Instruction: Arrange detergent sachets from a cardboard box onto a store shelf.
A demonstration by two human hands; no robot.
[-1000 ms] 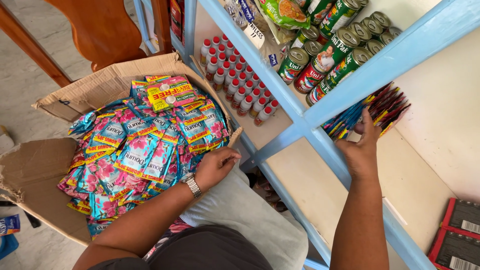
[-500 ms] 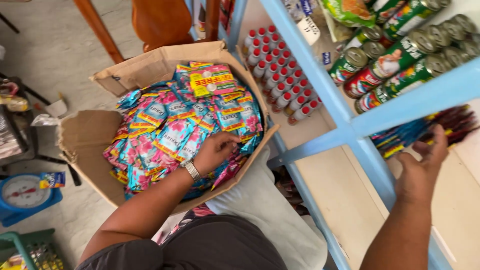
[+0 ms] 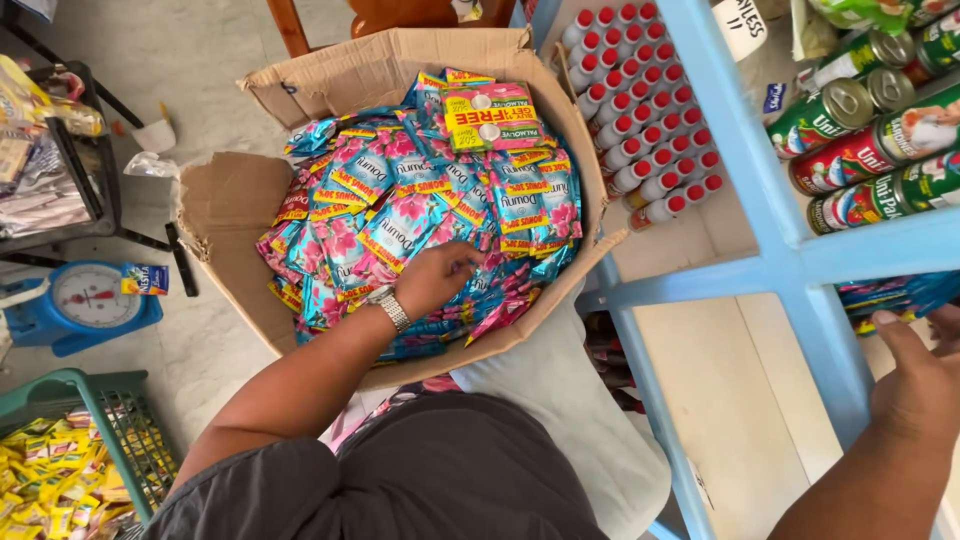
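A person is looking down from a head camera at their own two hands. The left hand (image 3: pixel 432 278), wearing a metal wristwatch (image 3: pixel 388 306), is resting on a heap of pink and blue sachets (image 3: pixel 400 215) filling an open cardboard box (image 3: pixel 370 70) on the floor. Its fingers are curling down into the packets, but whether they are gripping any is hidden. The right hand (image 3: pixel 915 385) is reaching into a blue shelf unit (image 3: pixel 790 265), its fingers spreading open just below a small bundle of sachets (image 3: pixel 890 295) lying on the lower shelf. The shelf above is holding green and red tins (image 3: pixel 860 130) and rows of red-capped bottles (image 3: pixel 650 110). The box is looking nearly full and the shelf is holding only a few packets, so most seem left to move. A blue weighing scale (image 3: pixel 80 305) is sitting nearby.
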